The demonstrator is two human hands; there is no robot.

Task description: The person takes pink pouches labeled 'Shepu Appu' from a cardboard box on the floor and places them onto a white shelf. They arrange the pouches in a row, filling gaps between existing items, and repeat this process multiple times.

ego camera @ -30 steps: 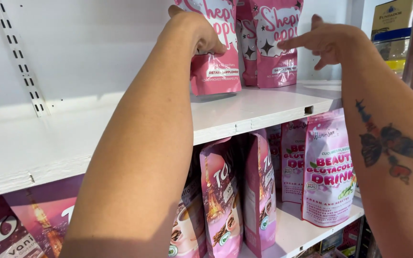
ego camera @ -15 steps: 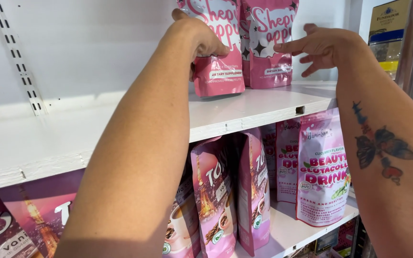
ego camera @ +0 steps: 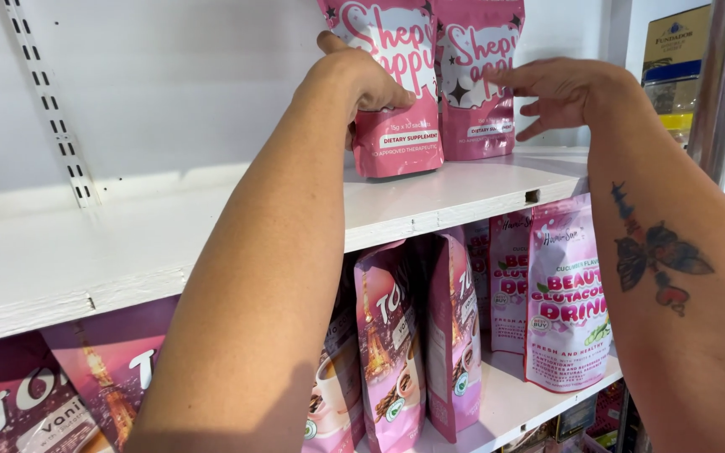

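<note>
Two pink pouches stand upright on the upper shelf, near its right end and close to the front edge. I have my left hand closed around the left side of the front pouch, thumb behind its left edge and fingers curled across the face; the pouch's base sits on the shelf board. Just beside it on the right, and slightly further back, stands the second pouch, the two touching or nearly so along their sides. My right hand is spread open, fingers loose and pointing left, with the tip of the forefinger at the right part of the second pouch's face; I cannot tell whether it truly touches. That hand grips nothing. My right forearm carries a butterfly tattoo.

The left stretch of the upper shelf is bare white board, with a slotted rail running up the back wall above it. On the lower shelf, under the right end, stands a pale pink drink pouch with a second like it behind. To its left are two slim pink pouches with a tower picture, turned partly sideways. More packs of that kind show at the lower left. A steel post rises at the far right.
</note>
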